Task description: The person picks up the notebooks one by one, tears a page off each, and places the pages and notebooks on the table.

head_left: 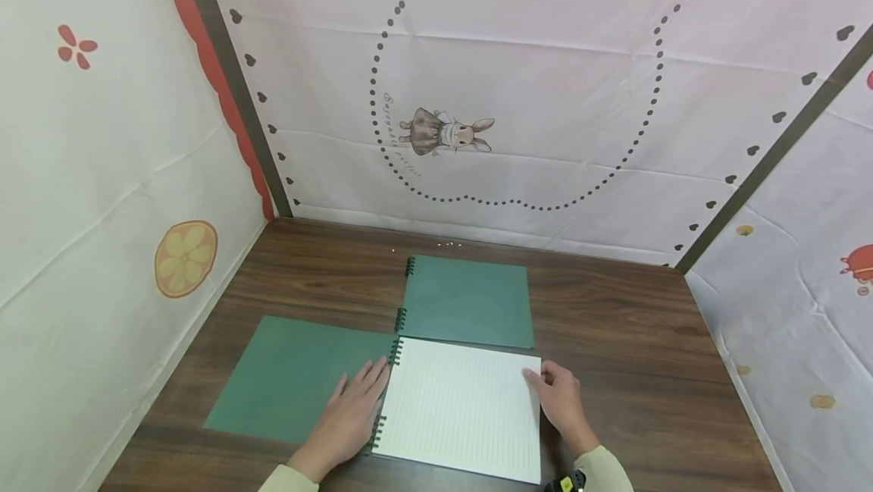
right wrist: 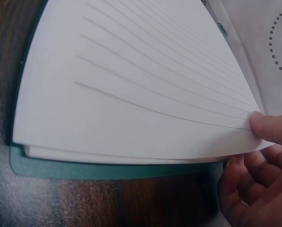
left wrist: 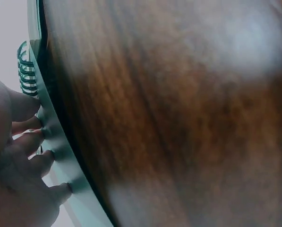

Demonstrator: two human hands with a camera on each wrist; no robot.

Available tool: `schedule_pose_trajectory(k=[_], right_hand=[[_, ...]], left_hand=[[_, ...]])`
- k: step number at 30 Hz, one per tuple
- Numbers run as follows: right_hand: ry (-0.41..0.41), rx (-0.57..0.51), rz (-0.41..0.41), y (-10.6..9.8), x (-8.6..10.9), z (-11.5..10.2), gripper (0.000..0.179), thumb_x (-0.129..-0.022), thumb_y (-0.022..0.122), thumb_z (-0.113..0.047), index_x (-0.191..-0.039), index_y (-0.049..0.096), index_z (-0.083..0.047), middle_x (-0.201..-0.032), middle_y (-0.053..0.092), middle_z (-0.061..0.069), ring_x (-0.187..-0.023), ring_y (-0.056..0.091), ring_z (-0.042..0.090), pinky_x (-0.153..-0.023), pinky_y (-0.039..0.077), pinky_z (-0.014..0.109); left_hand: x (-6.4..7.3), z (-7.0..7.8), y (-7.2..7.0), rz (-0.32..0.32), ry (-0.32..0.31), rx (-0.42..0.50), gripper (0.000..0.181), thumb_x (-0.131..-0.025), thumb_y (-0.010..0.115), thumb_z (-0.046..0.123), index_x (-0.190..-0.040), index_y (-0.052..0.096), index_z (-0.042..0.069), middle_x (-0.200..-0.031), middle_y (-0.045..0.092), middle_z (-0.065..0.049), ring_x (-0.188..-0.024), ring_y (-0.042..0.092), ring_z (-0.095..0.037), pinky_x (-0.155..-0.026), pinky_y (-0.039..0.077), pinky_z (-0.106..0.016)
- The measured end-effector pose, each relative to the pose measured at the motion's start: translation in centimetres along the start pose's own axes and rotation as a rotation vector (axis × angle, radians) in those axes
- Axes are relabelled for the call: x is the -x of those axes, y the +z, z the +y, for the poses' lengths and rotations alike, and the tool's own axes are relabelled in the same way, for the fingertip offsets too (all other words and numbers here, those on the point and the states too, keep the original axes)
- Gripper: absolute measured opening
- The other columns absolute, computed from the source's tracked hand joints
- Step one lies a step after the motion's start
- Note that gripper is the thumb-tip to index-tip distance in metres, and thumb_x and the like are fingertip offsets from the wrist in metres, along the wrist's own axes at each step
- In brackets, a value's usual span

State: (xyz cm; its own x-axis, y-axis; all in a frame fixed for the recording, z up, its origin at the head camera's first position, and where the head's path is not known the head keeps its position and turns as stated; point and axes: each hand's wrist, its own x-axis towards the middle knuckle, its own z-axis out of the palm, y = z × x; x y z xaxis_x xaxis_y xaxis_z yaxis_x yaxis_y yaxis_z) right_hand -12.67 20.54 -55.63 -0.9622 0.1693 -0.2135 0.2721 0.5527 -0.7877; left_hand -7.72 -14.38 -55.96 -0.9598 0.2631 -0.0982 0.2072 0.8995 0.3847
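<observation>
A spiral notebook lies open on the wooden table, its green cover [head_left: 273, 378] folded out to the left and its white lined page [head_left: 464, 408] facing up on the right. My left hand [head_left: 351, 408] rests flat on the cover beside the black rings, fingers straight; the left wrist view shows those fingertips [left wrist: 63, 189] on the green surface. With thumb on top and fingers beneath, my right hand [head_left: 561, 397] pinches the page's far right corner. In the right wrist view that page [right wrist: 131, 118] is slightly raised over the sheets below.
A second green spiral notebook [head_left: 467, 301], closed, lies just behind the open one. Small yellowish bits [head_left: 450, 244] are scattered near the table's back edge. Printed cloth walls [head_left: 546, 113] enclose the wooden table [head_left: 634, 340] at the back and both sides.
</observation>
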Motion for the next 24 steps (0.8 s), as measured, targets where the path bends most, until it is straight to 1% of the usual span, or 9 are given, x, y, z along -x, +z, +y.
schedule_pose_trajectory(k=[3, 12, 16, 21, 24], right_hand=[[0.01, -0.006, 0.003, 0.02, 0.03, 0.0, 0.023, -0.094, 0.064, -0.024, -0.08, 0.059, -0.006, -0.063, 0.048, -0.003, -0.061, 0.042, 0.013, -0.051, 0.033, 0.024], [0.015, 0.014, 0.022, 0.15, 0.24, 0.1, 0.028, -0.094, 0.064, -0.024, -0.075, 0.051, -0.008, -0.064, 0.04, -0.002, -0.062, 0.04, 0.014, -0.052, 0.031, 0.025], [0.029, 0.017, 0.03, 0.2, 0.25, 0.16, 0.026, -0.093, 0.064, -0.024, -0.076, 0.054, -0.008, -0.064, 0.043, -0.002, -0.063, 0.041, 0.014, -0.053, 0.031, 0.025], [0.047, 0.021, 0.032, 0.34, 0.23, 0.22, 0.025, -0.093, 0.065, -0.023, -0.077, 0.054, -0.007, -0.066, 0.045, -0.002, -0.064, 0.041, 0.014, -0.054, 0.032, 0.025], [0.048, 0.025, 0.032, 0.43, 0.29, 0.26, 0.022, -0.093, 0.065, -0.023, -0.079, 0.057, -0.007, -0.068, 0.049, -0.001, -0.065, 0.043, 0.014, -0.056, 0.033, 0.025]], left_hand=[[-0.01, -0.13, -0.01, 0.0, 0.003, 0.009, 0.049, -0.102, 0.045, 0.019, -0.15, 0.036, 0.009, -0.159, 0.03, -0.006, -0.147, 0.027, -0.032, -0.115, 0.02, -0.065], [-0.03, -0.14, -0.3, -0.016, 0.018, 0.011, 0.049, -0.103, 0.043, 0.021, -0.15, 0.034, 0.009, -0.159, 0.029, -0.006, -0.147, 0.026, -0.033, -0.114, 0.02, -0.066], [-0.07, -0.17, -0.3, -0.024, 0.019, 0.011, 0.05, -0.104, 0.043, 0.022, -0.151, 0.033, 0.01, -0.16, 0.028, -0.005, -0.148, 0.025, -0.032, -0.114, 0.02, -0.066], [-0.11, -0.33, -0.23, -0.026, 0.017, 0.011, 0.049, -0.104, 0.042, 0.021, -0.151, 0.033, 0.01, -0.16, 0.027, -0.004, -0.148, 0.024, -0.031, -0.115, 0.02, -0.065], [-0.12, -0.42, -0.15, -0.024, 0.018, 0.015, 0.048, -0.104, 0.041, 0.021, -0.15, 0.034, 0.01, -0.16, 0.028, -0.004, -0.148, 0.025, -0.031, -0.115, 0.02, -0.065]])
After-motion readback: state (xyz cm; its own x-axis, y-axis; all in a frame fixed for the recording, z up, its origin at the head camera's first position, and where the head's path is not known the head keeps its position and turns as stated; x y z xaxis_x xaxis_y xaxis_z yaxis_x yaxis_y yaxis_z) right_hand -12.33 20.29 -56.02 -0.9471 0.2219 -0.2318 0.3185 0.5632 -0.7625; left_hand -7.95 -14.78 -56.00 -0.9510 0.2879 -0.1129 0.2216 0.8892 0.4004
